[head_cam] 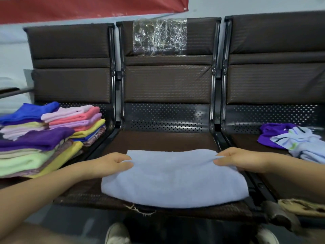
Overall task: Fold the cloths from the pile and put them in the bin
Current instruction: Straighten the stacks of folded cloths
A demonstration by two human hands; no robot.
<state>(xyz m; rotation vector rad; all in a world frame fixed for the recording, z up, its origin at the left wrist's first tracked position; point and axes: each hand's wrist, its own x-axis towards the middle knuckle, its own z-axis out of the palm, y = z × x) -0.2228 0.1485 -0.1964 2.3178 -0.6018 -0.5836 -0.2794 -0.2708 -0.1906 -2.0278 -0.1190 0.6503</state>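
Two hands: the left hand and right hand each pinch a far corner of one light blue towel. Three bench seats. Left of the left hand, two stacks of folded cloths; right of the right hand, one loose pile.

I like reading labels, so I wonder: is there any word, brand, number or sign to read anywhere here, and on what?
None can be read.
Red banner on the wall: no lettering shows.
Light blue towel, folded cloths, seats: no labels visible.
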